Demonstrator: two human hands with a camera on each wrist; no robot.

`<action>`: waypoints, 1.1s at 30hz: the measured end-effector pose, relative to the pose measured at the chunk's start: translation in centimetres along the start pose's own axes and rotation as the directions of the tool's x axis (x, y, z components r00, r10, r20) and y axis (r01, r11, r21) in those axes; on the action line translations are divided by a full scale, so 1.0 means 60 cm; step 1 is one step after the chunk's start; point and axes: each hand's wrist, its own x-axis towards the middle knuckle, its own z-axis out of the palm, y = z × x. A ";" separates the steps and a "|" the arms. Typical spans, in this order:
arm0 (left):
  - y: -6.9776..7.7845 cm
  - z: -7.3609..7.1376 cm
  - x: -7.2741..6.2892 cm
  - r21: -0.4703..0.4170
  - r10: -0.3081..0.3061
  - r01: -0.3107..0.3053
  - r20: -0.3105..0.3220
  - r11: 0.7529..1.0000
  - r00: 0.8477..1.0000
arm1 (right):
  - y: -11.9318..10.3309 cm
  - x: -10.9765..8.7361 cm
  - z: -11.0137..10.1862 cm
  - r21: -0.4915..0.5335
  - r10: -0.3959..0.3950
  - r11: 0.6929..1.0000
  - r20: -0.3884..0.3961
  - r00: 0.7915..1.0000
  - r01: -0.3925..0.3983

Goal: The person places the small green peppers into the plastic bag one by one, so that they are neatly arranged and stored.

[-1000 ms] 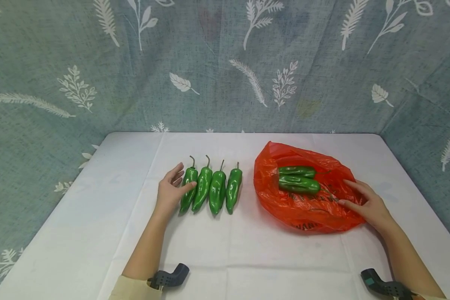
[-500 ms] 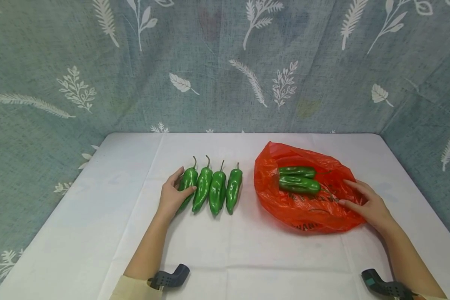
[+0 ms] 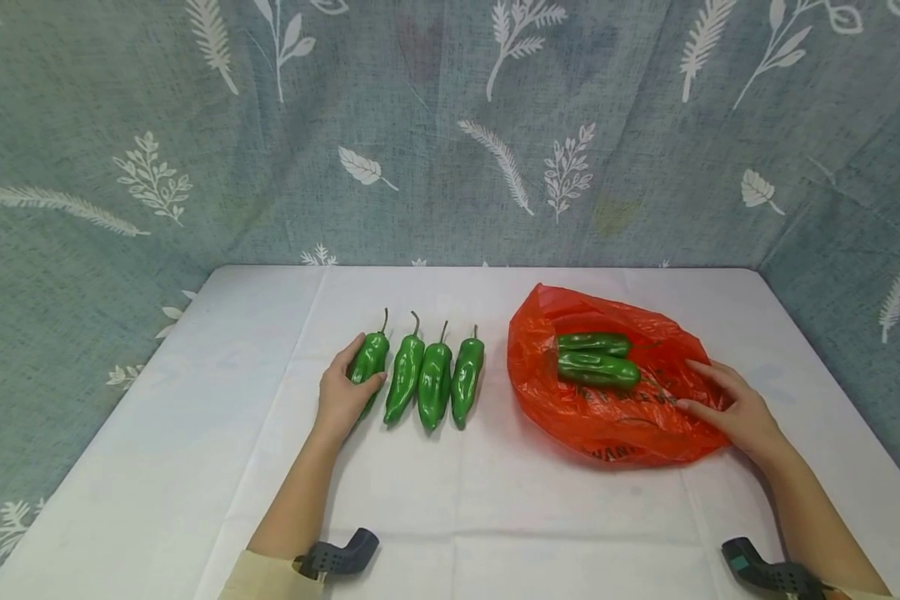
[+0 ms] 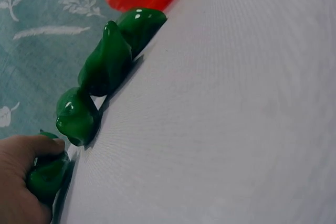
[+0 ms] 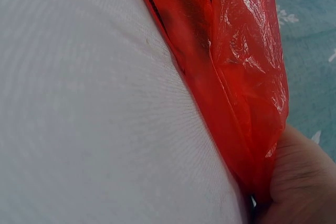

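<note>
My left hand [image 3: 342, 392] grips the leftmost green chili pepper [image 3: 370, 358], thumb across its near side, stem pointing away. The left wrist view shows the thumb curled over that pepper [image 4: 48, 178], low to the white cloth. To its right three more green chili peppers [image 3: 434, 385] lie side by side in a row. My right hand [image 3: 742, 417] rests at the right end of a red plastic bag [image 3: 615, 433], thumb and fingers spread apart on the film. From the right wrist, the bag's wall [image 5: 244, 103] hides the thumb's tip.
Two green peppers [image 3: 598, 369] lie inside the bag's opening, which faces up and left. A white cloth [image 3: 570, 533] covers the table. A leaf-patterned blue-green curtain [image 3: 420, 133] closes off the back and sides.
My left hand has closed round the leftmost pepper, which has shifted slightly left, widening the gap to its neighbour. The right hand and the bag have stayed in place.
</note>
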 end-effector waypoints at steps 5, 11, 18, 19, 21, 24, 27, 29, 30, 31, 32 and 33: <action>-0.002 0.000 0.000 -0.026 0.022 -0.022 -0.017 0.999 1.000 | 0.002 -0.001 0.000 -0.002 -0.007 1.000 0.000 1.000 0.007; 0.001 -0.004 0.001 -0.092 0.017 -0.020 -0.037 0.996 0.999 | 0.000 0.000 0.000 -0.011 -0.002 1.000 0.000 1.000 0.002; 0.016 -0.007 0.005 -0.134 0.007 -0.011 -0.029 0.991 1.000 | -0.002 0.000 -0.001 -0.020 0.023 1.000 0.002 1.000 -0.023; 0.018 -0.007 0.007 -0.140 0.000 -0.003 -0.025 0.990 1.000 | -0.003 0.000 -0.001 -0.019 0.023 1.000 0.002 1.000 -0.023; 0.021 -0.006 0.010 -0.149 -0.020 0.017 -0.016 0.989 1.000 | -0.002 0.000 -0.001 -0.012 0.015 1.000 0.003 1.000 -0.015; 0.028 -0.005 0.013 -0.158 -0.037 0.037 0.002 0.987 0.999 | -0.001 0.000 0.000 -0.008 0.011 1.000 0.005 1.000 -0.011; 0.036 -0.006 0.014 -0.170 -0.039 0.040 0.012 0.985 0.999 | 0.001 0.000 0.000 -0.006 0.011 1.000 0.007 1.000 -0.011; 0.041 -0.006 0.015 -0.177 -0.026 0.028 0.014 0.984 1.000 | 0.001 0.000 0.000 -0.004 0.014 1.000 0.005 1.000 -0.014; 0.044 -0.006 0.015 -0.180 -0.016 0.019 0.014 0.983 1.000 | 0.000 0.000 0.000 -0.004 0.015 1.000 0.004 1.000 -0.015; 0.047 -0.005 0.016 -0.179 -0.006 0.007 0.006 0.984 1.000 | 0.000 0.000 0.000 -0.002 0.017 1.000 0.003 1.000 -0.017; 0.050 -0.005 0.017 -0.176 0.007 -0.006 0.005 0.984 1.000 | 0.000 0.000 -0.001 -0.003 0.018 1.000 0.002 1.000 -0.018; 0.053 -0.004 0.018 -0.171 0.018 -0.017 0.005 0.985 1.000 | -0.001 0.000 -0.001 -0.003 0.016 1.000 0.002 1.000 -0.016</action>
